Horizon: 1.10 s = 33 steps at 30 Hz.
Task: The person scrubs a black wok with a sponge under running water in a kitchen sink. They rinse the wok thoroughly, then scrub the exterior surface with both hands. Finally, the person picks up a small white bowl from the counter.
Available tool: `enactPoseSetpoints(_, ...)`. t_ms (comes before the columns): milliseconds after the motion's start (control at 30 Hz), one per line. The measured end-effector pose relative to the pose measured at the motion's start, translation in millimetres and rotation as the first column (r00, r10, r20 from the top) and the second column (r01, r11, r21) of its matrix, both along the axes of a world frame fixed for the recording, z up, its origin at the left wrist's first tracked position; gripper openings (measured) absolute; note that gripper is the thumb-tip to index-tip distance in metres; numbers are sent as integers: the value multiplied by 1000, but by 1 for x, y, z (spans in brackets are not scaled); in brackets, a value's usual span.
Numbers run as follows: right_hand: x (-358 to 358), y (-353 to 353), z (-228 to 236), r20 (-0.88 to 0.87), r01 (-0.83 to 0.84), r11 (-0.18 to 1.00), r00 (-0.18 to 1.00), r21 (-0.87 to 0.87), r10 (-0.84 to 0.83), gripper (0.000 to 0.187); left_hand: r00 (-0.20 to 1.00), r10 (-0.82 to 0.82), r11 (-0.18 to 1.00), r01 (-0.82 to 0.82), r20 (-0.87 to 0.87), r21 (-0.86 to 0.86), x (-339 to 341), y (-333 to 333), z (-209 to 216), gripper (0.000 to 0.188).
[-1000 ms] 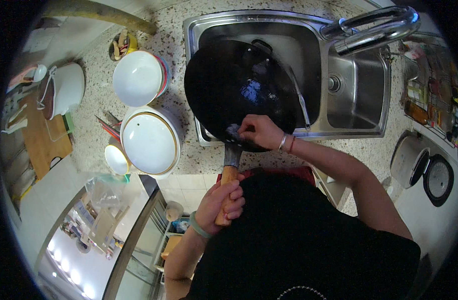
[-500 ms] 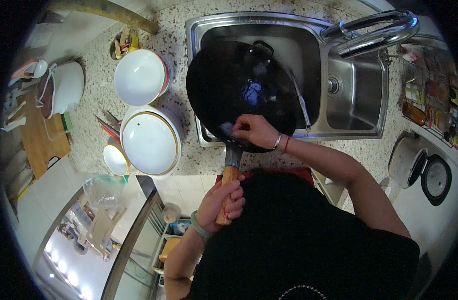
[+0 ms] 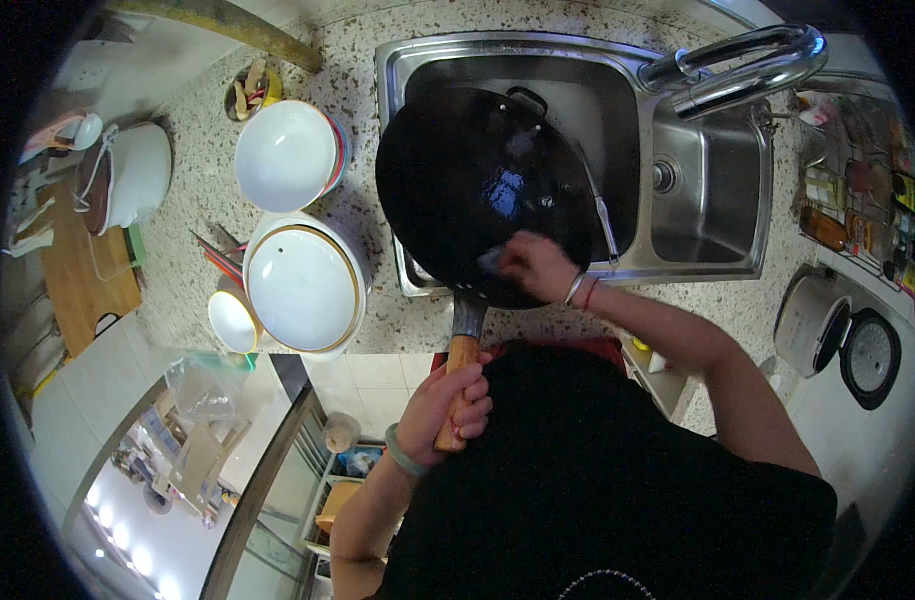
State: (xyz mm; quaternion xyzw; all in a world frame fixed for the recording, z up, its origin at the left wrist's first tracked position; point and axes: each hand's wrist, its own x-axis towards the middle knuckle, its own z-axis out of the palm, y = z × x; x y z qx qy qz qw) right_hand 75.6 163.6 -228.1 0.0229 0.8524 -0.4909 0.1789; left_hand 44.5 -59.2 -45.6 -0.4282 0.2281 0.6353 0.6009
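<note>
A black wok (image 3: 442, 165) rests over the large basin of the steel sink (image 3: 507, 42), its wet inside facing up. My left hand (image 3: 439, 408) is wrapped round its wooden handle (image 3: 461, 355), close to my body. Over the near right part of the wok's inside is my right hand (image 3: 542, 268), blurred by motion, its fingers closed on a small greyish scouring pad (image 3: 490, 261). The pad is pressed at the inner surface and partly hidden by the fingers. A slim metal-and-white utensil (image 3: 604, 215) leans in the basin to the right of the wok.
Left of the sink stand stacked white bowls (image 3: 285, 155) and a white lidded pot (image 3: 300, 288). A small bowl (image 3: 233, 321) sits beside the pot. The chrome faucet (image 3: 747, 75) arches over the small basin. Far right is an opened rice cooker (image 3: 815, 315).
My right hand has moved right and slightly toward the wok's middle, carrying the pad along the inner surface. My left hand keeps its hold on the handle. The view has shifted a little.
</note>
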Motion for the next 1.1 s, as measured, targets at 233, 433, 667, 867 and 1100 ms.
enactPoseSetpoints(233,1,21,-15,133,-24,977,991,213,-5,19,998,-11,1000,11,-61,-12,-2,5,0,26)
enactPoseSetpoints(433,-3,7,22,114,-13,985,993,-175,33,9,998,-29,999,28,-61,-22,0,-1,7,27)
enactPoseSetpoints(667,-44,85,-95,-123,-28,793,984,608,129,16,998,-25,999,23,-59,-25,-4,5,14,27)
enactPoseSetpoints(867,-3,27,-8,116,-119,990,985,-79,128,11,999,37,999,-37,-7,-19,-7,-1,10,27)
enactPoseSetpoints(1100,-88,92,-105,-85,-53,760,986,648,142,37,999,24,999,-23,41,-25,-17,6,18,25)
